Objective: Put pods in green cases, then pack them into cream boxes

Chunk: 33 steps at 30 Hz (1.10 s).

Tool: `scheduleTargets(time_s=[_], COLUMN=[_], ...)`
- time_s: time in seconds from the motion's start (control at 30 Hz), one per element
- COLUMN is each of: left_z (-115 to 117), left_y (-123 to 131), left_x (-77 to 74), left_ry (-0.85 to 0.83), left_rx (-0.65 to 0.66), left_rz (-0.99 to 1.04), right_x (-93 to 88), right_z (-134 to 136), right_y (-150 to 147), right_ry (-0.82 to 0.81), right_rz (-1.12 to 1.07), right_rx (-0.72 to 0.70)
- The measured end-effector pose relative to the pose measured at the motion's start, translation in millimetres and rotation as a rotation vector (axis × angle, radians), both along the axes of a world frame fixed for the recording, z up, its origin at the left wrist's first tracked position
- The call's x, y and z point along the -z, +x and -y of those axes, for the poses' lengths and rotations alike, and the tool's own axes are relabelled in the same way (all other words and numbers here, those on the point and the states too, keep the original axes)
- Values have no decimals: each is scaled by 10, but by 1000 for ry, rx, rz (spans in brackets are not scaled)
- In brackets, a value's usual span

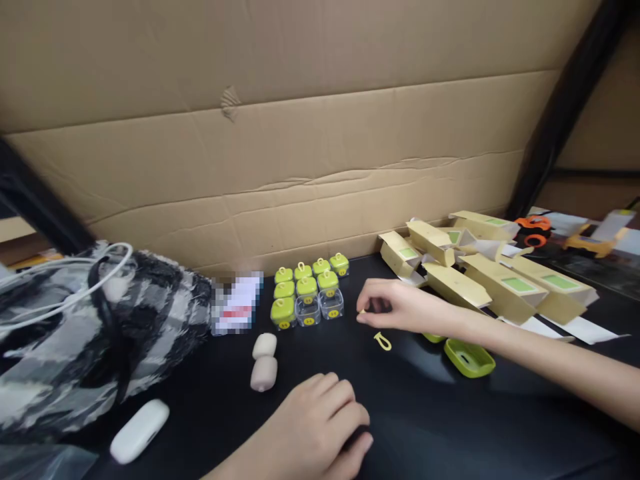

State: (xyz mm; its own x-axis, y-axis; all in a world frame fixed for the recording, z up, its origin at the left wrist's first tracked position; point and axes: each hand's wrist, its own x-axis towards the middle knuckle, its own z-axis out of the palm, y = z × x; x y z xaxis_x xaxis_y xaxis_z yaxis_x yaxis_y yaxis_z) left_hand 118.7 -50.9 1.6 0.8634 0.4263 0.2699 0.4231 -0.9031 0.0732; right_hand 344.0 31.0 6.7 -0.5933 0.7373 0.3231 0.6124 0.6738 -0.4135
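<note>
From where I stand, the right hand [387, 300] pinches its fingertips together, apparently on a small pale-yellow piece [363, 311]; the left hand [325, 420] curls at its seven o'clock, its grip hidden. At six lies a pale-yellow looped strap [383, 341], at four a rounded lime-green plastic lid [469, 358], probably kept within reach. At nine, lime-lidded clear plastic cases [306, 287] stand in rows on the black counter [420, 427], two lidless ones [330, 305] up front, presumably for easy access.

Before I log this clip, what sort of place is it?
Probably a makeshift workspace, perhaps in a workshop or storeroom: a black tabletop backed by cardboard sheeting holds rows of containers, most green-lidded, and a jumble of cartons.
</note>
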Motion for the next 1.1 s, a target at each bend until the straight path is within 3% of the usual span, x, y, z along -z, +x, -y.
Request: scheduleTargets(time_s=[0.1,0.17,0.27,0.4,0.53,0.67,0.77,0.87,0.93,1.1], left_z=[-74,-110,-122,-73,-14,32,58,56,35,2], left_y=[22,44,95,172,224,240,247,244,229,187], left_x=[-32,-19,76,243,294,321,358,377,376,346], left_ry=[99,39,-210,-613,-1034,-1266,-1558,-1864,-1921,-1877], left_rx=[-70,-107,-141,-225,-404,-462,-336,-120,-69,-155], left_rz=[1,8,74,313,584,898,1174,1255,1301,1366], right_x=[-92,-116,-90,16,48,-35,-57,-22,13,91], right_z=[56,113,168,118,65,213,410,556,595,602], right_y=[276,495,774,940,849,498,166,-41,-64,84], right_ry=[-25,-7,29,-14,-5,74,66,-24,-40,-7], right_rz=[-141,-179,-131,-5,-29,-196,-319,-440,-509,-554], right_rx=[57,92,111,47,4,-25,-97,-175,-193,-124])
